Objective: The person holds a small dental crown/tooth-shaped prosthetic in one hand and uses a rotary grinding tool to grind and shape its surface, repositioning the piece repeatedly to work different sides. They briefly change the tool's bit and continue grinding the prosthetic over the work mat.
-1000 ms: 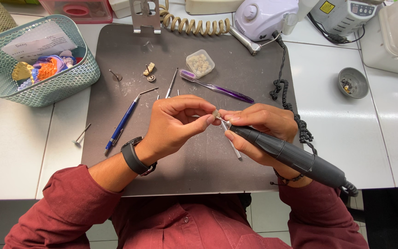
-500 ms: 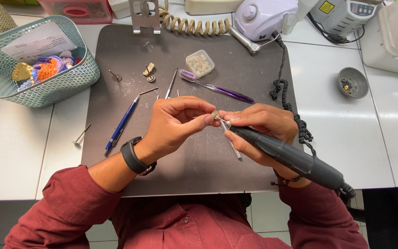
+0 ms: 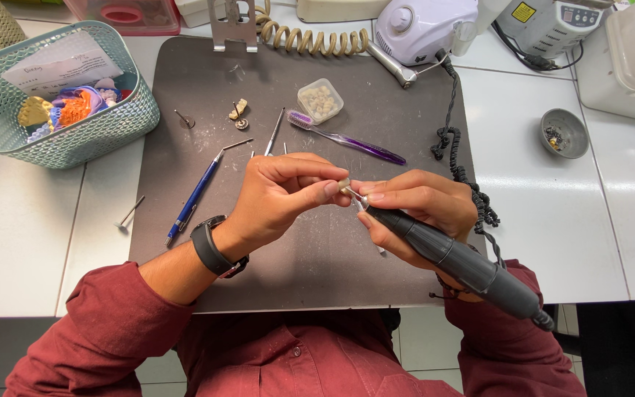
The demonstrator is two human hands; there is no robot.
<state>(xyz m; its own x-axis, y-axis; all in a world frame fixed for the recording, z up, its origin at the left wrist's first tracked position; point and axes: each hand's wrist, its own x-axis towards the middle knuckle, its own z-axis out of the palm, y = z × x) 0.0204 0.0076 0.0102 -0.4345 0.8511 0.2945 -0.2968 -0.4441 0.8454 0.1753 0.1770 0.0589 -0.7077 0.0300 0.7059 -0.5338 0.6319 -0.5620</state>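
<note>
- Both hands have barely moved: left hand (image 3: 281,195) still pinches a small tan piece (image 3: 344,184).
- Right hand (image 3: 417,209) keeps gripping the grey handheld grinder (image 3: 457,261), tip against it.

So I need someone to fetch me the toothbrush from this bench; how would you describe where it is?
Start at the dark mat in the middle of the white bench. The toothbrush lies on its upper right part, just above the right hand, beside a small clear box. It is translucent purple with bristles, unlike the metal tools and blue pen nearby.
</note>
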